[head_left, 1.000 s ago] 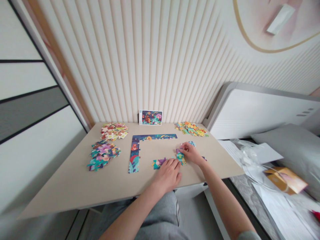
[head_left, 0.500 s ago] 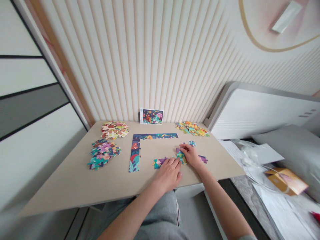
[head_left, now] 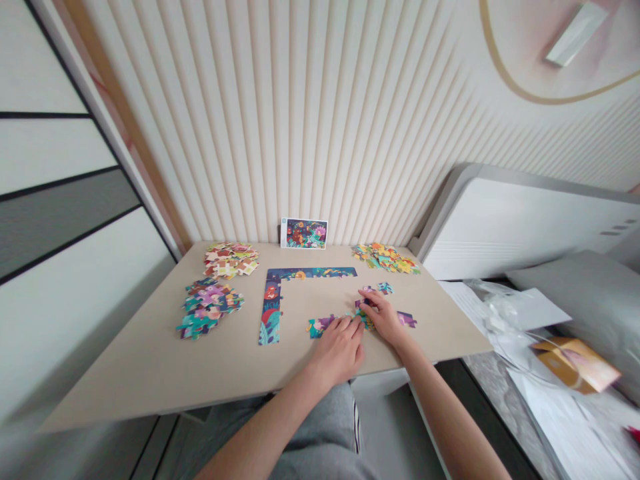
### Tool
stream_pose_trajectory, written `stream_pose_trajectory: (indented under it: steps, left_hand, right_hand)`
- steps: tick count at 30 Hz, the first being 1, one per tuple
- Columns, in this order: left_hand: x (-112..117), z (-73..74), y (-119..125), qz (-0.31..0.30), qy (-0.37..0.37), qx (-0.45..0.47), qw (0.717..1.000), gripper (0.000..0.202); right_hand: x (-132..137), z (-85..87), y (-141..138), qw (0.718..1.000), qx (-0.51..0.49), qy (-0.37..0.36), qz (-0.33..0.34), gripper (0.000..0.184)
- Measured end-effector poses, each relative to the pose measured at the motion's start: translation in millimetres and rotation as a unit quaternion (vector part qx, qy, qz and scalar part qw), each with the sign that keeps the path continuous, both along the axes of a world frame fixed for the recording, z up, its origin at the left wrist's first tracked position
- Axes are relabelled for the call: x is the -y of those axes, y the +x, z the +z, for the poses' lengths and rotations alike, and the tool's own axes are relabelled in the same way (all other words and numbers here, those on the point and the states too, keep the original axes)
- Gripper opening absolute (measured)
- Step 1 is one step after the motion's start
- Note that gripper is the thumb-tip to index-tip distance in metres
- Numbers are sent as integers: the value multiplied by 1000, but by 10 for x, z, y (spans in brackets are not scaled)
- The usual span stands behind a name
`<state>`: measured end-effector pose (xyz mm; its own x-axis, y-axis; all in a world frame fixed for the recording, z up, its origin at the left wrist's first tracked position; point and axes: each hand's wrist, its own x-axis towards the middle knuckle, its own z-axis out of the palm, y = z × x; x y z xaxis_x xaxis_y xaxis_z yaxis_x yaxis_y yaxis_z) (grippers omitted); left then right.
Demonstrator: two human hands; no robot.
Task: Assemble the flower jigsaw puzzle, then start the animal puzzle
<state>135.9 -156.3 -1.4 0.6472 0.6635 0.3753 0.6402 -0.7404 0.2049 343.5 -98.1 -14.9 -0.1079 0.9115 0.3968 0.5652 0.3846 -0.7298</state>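
Note:
My left hand (head_left: 338,347) lies flat on the beige table (head_left: 150,373), fingers stretched toward a small cluster of joined puzzle pieces (head_left: 320,325). My right hand (head_left: 384,316) rests beside it, fingers curled down on a teal and yellow puzzle piece (head_left: 367,320). An assembled L-shaped puzzle border (head_left: 273,297) lies just left of the hands. Loose pieces (head_left: 385,288) sit behind my right hand, and a purple piece (head_left: 409,320) lies to its right.
Piles of loose pieces lie at the left (head_left: 207,309), back left (head_left: 229,260) and back right (head_left: 385,257). A reference picture card (head_left: 303,234) leans on the ribbed wall. Right of the table are a white unit (head_left: 525,227), papers (head_left: 510,310) and an orange box (head_left: 570,363).
My right hand has slid slightly nearer me and downward over the pieces. The left hand has barely moved. The camera has shifted a little.

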Motion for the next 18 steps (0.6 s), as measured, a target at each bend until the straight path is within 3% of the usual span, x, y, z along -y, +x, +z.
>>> stream_pose_trajectory:
  steps: [3,5,8,12,15,18]
  left_hand:
    - [8,5,-4,1,-2,2,1000,50]
    - [11,8,-4,-1,-3,1,1000,49]
    - [14,9,-6,1,-5,-2,1000,48]
    - [18,8,-23,1,-9,3,1000,50]
    - [22,11,-34,-1,-12,8,1000,52]
    - [30,17,-37,0,-13,8,1000,52]
  right_hand:
    - [116,42,32,999,20,-25,8,31]
    - [163,38,51,1000,21,0,2,20]
    - [154,6,65,997,-25,48,-53,24]
    - [64,-32,67,996,-51,-16,-65,44]
    - [25,-35,68,997,-3,-63,-43,42]
    - [-5,-23,69,997,37,-61,-17,39]
